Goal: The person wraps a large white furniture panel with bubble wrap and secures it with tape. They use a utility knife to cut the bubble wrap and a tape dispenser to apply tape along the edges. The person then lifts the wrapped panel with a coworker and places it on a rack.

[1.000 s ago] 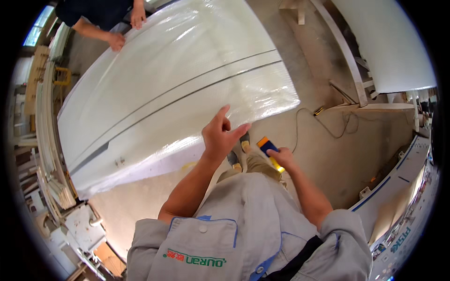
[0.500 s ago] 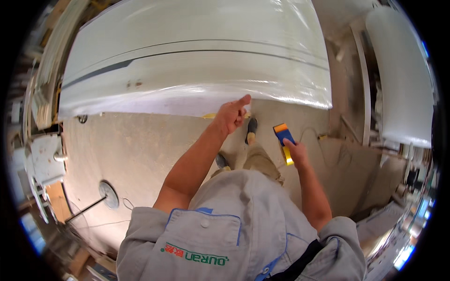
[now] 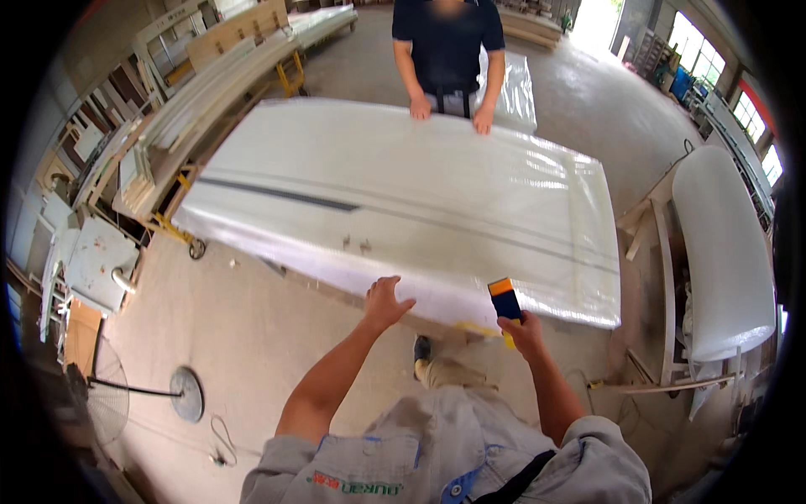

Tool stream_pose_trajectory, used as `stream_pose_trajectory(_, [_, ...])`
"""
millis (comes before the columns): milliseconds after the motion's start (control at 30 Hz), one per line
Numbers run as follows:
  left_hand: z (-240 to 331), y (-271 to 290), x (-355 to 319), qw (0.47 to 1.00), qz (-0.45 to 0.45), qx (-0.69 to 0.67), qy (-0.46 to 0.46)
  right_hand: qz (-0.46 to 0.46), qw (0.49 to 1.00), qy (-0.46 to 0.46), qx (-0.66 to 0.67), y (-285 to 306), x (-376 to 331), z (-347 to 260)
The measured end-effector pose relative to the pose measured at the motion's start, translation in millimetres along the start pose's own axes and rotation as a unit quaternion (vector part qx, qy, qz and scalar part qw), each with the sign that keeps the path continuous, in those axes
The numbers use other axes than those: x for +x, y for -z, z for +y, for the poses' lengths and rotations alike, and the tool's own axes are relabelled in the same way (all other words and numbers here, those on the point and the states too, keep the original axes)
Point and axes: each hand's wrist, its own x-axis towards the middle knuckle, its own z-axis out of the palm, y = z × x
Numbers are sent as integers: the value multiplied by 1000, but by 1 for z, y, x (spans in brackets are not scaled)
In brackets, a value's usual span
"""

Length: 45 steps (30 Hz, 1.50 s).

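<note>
A large white door-like panel (image 3: 453,181) with dark stripes lies flat, wrapped in clear plastic film. My left hand (image 3: 387,304) is at its near long edge, fingers apart and holding nothing; whether it touches the film I cannot tell. In my right hand (image 3: 525,332) is a blue and orange tape dispenser (image 3: 505,301) with a yellow part below, held up beside the panel's near edge. Some yellow tape (image 3: 475,328) shows low on that edge. Across the panel stands a person (image 3: 449,50) in a dark shirt, both hands on the far edge.
To the right stands a big roll of clear wrap (image 3: 724,252) on a wooden frame. Stacked boards (image 3: 159,155) rest on a yellow wheeled cart (image 3: 196,248) at the left. A floor fan (image 3: 186,393) and loose cable (image 3: 222,437) are at the lower left.
The view has tilted up, bringing the whole panel and the other person into sight. My left hand's fingers have spread from a partly curled, pointing shape. The dispenser stays in my right hand.
</note>
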Motion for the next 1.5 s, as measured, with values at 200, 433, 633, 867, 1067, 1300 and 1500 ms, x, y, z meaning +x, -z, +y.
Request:
stream_pose_trajectory(200, [-118,29,71,949,-185,231,-111,104,907,167,-372,-51,119,-89])
stream_pose_trajectory(433, [-111,32,92,920,-296,189,-173,210,837,170,-476,-120,193,-98])
stream_pose_trajectory(633, [-146,17,104,927,-284,120,-212,-212,857,238,-406,-218,145,-106])
stream_pose_trajectory(867, [-153,24,132,896,-412,40,-164,-214,779,124,-576,-264,155,-108])
stream_pose_trajectory(1067, [-132,33,135,915,-266,114,-280,-162,870,134,-447,-246,158,-94])
stream_pose_trajectory(1300, [-135,38,170,927,-184,125,-303,3,847,297,-440,-237,155,-85])
stream_pose_trajectory(1500, [-116,14,178,936,-76,105,-326,19,864,337,-373,-253,187,-56])
